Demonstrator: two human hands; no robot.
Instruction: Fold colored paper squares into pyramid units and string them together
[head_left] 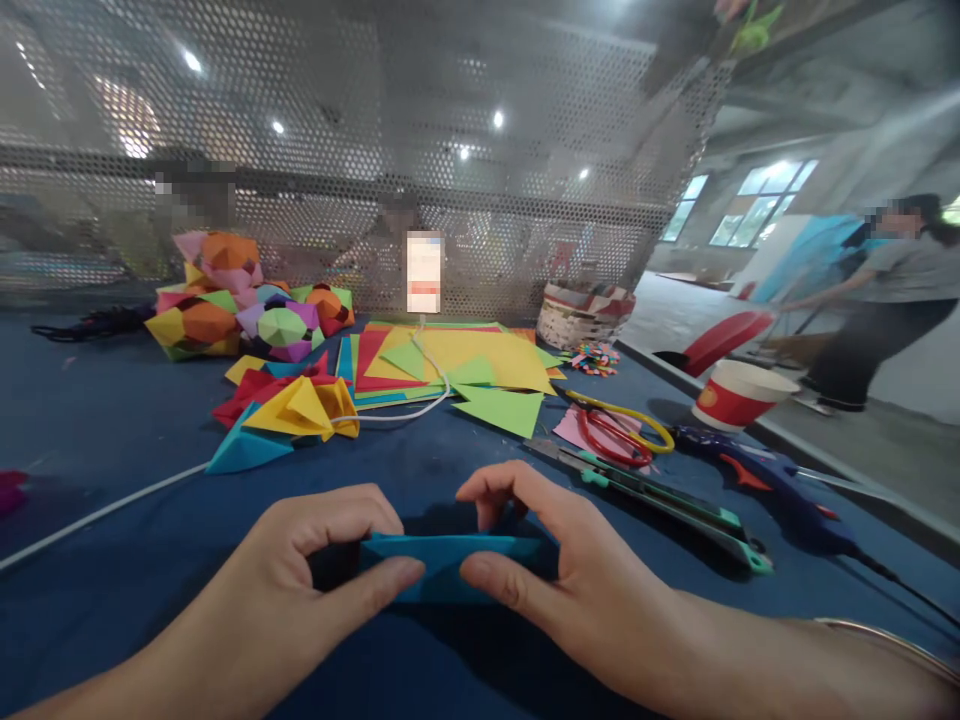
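A folded piece of blue paper is held low over the dark blue table, close in front of me. My left hand pinches its left end, thumb on the near face and fingers behind the upper edge. At the other end my right hand has its thumb pressed on the near face; its index finger arches above the edge and the other fingers are partly hidden behind the paper. Beyond the hands lie folded paper pieces in yellow, red and blue, and a green paper triangle.
Behind are stacked coloured sheets, finished paper balls, a lit phone with a white cable and a woven basket. Scissors, a utility knife, a glue gun and a paper cup lie right. A person stands beyond.
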